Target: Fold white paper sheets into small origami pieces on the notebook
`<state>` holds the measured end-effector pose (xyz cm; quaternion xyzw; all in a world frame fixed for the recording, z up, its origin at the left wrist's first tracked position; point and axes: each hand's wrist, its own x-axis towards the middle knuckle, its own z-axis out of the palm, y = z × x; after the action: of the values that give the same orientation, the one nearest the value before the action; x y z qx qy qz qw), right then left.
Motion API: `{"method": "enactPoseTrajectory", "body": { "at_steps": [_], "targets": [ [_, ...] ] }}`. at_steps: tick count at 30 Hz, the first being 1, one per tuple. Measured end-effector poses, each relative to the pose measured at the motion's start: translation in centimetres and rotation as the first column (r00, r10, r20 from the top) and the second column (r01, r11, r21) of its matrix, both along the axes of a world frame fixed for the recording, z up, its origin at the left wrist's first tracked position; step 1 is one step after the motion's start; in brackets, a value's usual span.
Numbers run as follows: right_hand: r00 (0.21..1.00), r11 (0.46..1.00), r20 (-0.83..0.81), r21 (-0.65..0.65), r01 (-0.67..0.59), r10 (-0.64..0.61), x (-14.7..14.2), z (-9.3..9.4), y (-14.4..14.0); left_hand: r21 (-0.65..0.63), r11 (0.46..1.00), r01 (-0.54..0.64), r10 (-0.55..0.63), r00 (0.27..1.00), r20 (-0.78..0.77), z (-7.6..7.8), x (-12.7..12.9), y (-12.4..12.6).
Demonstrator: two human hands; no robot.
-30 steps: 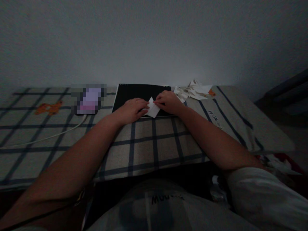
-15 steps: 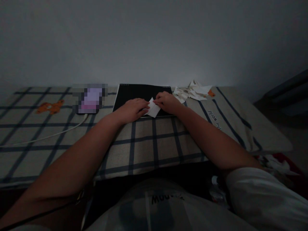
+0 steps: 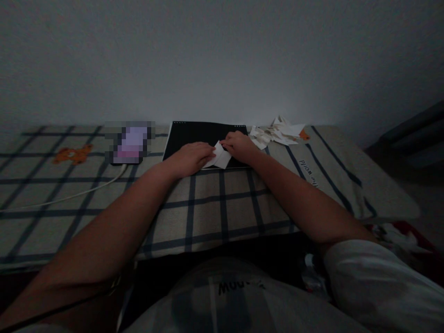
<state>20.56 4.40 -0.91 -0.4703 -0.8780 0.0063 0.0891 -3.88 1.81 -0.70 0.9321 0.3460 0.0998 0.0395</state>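
Observation:
A small folded piece of white paper lies on a black board at the far side of a checked cloth surface. My left hand rests flat on the paper's left part and presses it down. My right hand pinches the paper's upper right edge with its fingertips. Both forearms stretch across the cloth toward the wall. The room is dim.
A pile of crumpled white paper scraps lies right of the black board. A phone with a white cable sits to the left. An orange bear print marks the cloth. A grey wall stands behind.
My right hand's fingertips have shifted slightly left along the paper's top edge, and the paper's shape has changed a little. The left hand stays put.

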Motion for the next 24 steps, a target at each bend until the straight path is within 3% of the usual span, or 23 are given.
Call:
{"method": "enactPoseTrajectory", "body": {
  "at_steps": [14, 24],
  "targets": [
    [0.983, 0.992, 0.133, -0.001, 0.127, -0.125, -0.9, 0.9, -1.2, 0.014, 1.0, 0.004, -0.004, 1.0, -0.002, -0.1, -0.1, 0.1],
    [0.996, 0.989, 0.003, 0.117, -0.093, 0.094, 0.7, 0.5, -1.2, 0.0, 1.0, 0.006, -0.006, 1.0, 0.025, -0.2, -0.3, 0.1]
  ]
}}
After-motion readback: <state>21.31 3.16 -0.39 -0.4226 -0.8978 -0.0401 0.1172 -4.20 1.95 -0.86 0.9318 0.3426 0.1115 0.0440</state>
